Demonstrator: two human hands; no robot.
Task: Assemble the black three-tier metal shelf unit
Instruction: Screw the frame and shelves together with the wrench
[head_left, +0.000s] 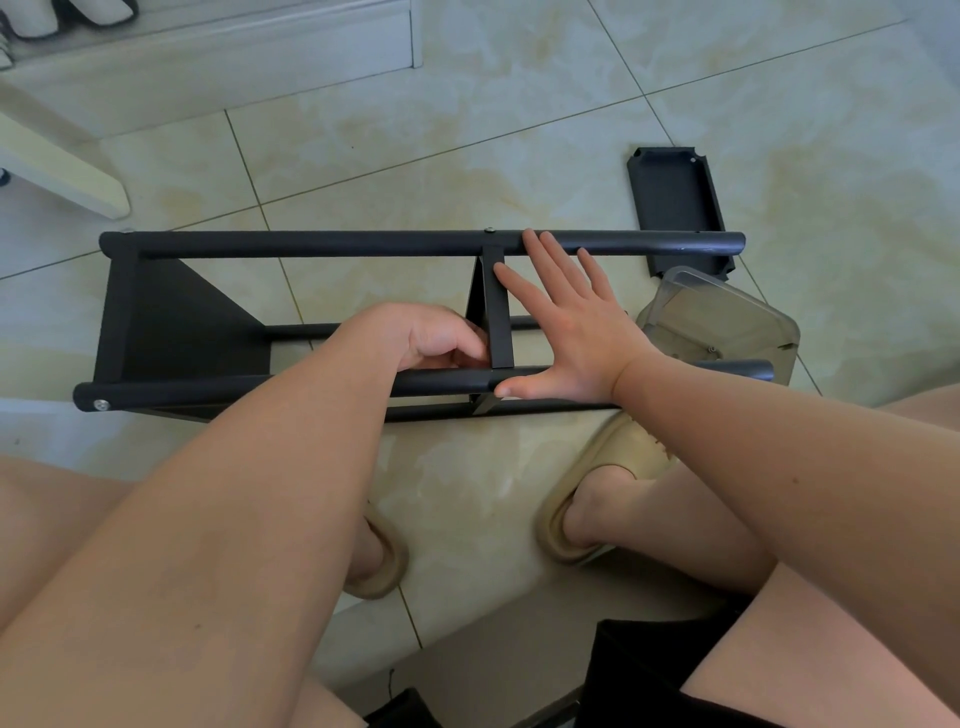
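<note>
Frame (322, 243) lies on side on floor, dead centre. Left hand (436, 338) grips middle shelf (498, 322) at near pole (208, 392); right hand (571, 322) flat, fingers spread, bracing it. Risk: shelf twists off hole, frame rolls. Spare shelf (675, 197) at 1 o'clock.

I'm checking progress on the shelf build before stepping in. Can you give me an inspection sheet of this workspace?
Surface: beige marbled tile floor, grey grout lines.
Job's things: black metal shelf frame lies on its side; black end panel and black middle panel sit between its poles; loose black tray-shaped panel lies on the floor behind the frame's right end.
Clutter: clear plastic container by the frame's right end.
Hands: left hand, its fingers curled at the middle panel's near end, hold hidden; right hand flat, straight fingers reaching the far pole.
Cables: nothing seen.
Surroundings: beige slippers on the person's feet; white furniture at upper left.
</note>
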